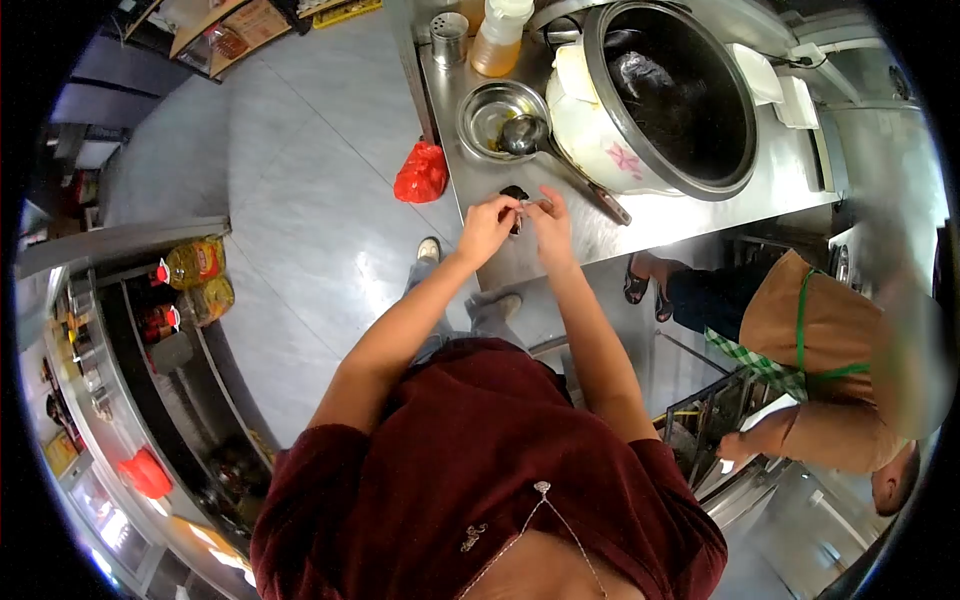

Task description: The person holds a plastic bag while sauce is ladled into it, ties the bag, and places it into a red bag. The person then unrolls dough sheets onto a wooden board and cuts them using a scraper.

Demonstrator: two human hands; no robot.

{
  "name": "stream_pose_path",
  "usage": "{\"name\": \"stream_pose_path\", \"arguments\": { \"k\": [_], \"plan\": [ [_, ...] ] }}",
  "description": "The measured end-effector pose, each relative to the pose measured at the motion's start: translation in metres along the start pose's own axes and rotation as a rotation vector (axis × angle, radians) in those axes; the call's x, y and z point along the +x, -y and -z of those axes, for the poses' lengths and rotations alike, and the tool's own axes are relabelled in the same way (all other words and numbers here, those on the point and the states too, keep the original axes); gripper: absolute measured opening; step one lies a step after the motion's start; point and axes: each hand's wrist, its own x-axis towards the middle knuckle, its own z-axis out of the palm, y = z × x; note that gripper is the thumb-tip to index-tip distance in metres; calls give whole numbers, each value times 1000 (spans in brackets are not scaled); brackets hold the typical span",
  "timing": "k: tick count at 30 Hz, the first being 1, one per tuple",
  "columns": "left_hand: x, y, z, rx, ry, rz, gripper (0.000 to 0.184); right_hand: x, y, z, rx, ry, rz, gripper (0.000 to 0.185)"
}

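My left hand (487, 230) and my right hand (548, 230) meet above the near left corner of a steel table (610, 215). The fingers of both are pinched together around a small dark thing (514, 192), which shows above and below the fingertips. Its kind is too small to tell. Just beyond my hands is a metal bowl (470, 125) with some yellowish liquid, and a ladle (522, 134) rests in it. The ladle's handle (600, 200) slants toward the table's front edge, to the right of my right hand.
A large white cooker (590, 140) with a dark inner pot stands uncovered on the table. Behind the bowl are a bottle (498, 45) and a metal shaker (449, 40). A red plastic bag (421, 172) hangs at the left edge. At right, a person in an apron (800, 310) holds something white.
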Motion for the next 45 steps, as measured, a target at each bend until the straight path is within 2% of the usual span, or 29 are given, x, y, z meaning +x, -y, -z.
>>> {"name": "stream_pose_path", "arguments": {
  "k": [1,6,9,10,13,16,18,22,24,27,30,36,39,42,45],
  "plan": [
    [3,1,1,-36,19,48,17,0,-1,0,8,8,4,46],
    [15,2,6,100,0,-166,21,0,2,-3,15,58,14,49],
    [21,9,5,119,71,-174,23,-1,4,-2,0,78,32,50],
    [23,10,6,118,100,-165,23,-2,4,-3,-143,50,98,50],
    [27,8,6,0,245,121,22,-6,5,-8,-484,-14,273,49],
    [26,-5,4,182,193,39,14,-12,5,-12,-658,-44,367,49],
    [27,-3,3,318,142,-150,10,-12,4,-10,-784,-60,386,49],
    [30,10,-2,415,70,-398,6,-10,2,-4,-641,-36,292,46],
    [34,16,-1,428,96,-439,8,-13,3,-3,-557,-5,279,44],
    [36,15,1,462,145,-476,9,-4,-17,11,-279,35,122,34],
    [35,14,1,435,147,-479,9,-5,1,11,-194,62,-62,23],
    [31,20,0,275,99,-462,11,7,5,25,-330,281,-128,18],
    [30,16,3,246,148,-434,9,10,4,23,-335,228,-100,16],
    [30,20,3,209,177,-423,10,16,-1,24,-510,191,-55,15],
    [30,24,4,209,248,-408,14,23,-10,24,-562,101,-28,23]
  ]
}}
